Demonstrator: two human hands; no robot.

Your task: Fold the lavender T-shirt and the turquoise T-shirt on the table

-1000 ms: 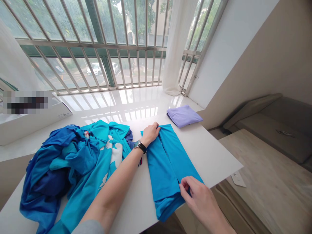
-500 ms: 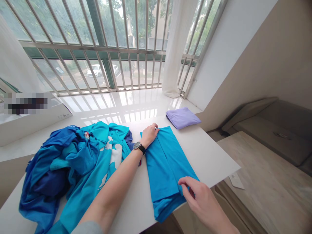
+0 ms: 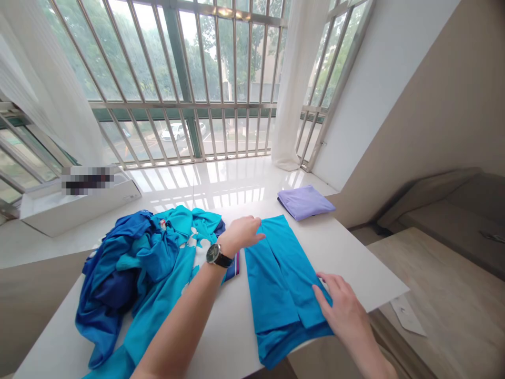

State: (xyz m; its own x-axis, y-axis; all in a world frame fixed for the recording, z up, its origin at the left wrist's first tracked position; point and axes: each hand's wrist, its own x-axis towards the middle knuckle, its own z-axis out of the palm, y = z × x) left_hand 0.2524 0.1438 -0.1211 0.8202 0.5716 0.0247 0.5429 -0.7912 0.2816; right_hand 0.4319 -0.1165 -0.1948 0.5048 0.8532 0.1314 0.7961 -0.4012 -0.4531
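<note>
So, our left hand [image 3: 240, 234] is open, fingers stretched out and together, holding nothing. Its fingertips reach over the upper corner of the folded turquoise garment [image 3: 280, 279], though we cannot tell whether they touch the cloth. Our right hand [image 3: 343, 308] is also open, fingers spread and laid flat on the garment's right edge near its lower end, pressing rather than pinching.

That garment lies flat and lengthwise on the white table [image 3: 221, 342], between our hands, its lower end doubled in layers and hanging slightly over the table's near edge. A black-strapped wristwatch [image 3: 215, 255] sits on our left wrist, and that forearm crosses a loose heap of blue and turquoise clothing [image 3: 130, 263]. A dark blue piece with a striped edge [image 3: 232, 268] pokes out of the heap just beside the garment. Past the garment lies a folded lilac cloth [image 3: 305, 202].

Farther off, a glossy white sill [image 3: 205, 179] runs beneath a barred window [image 3: 181, 68], with a sheer white curtain [image 3: 295, 79] at its right side. A white box [image 3: 79, 210] with a blurred label stands on the left. To the right, a grey cushioned seat [image 3: 445, 210] sits beyond a pale wooden surface [image 3: 442, 295] holding a white paper tag [image 3: 406, 316].
</note>
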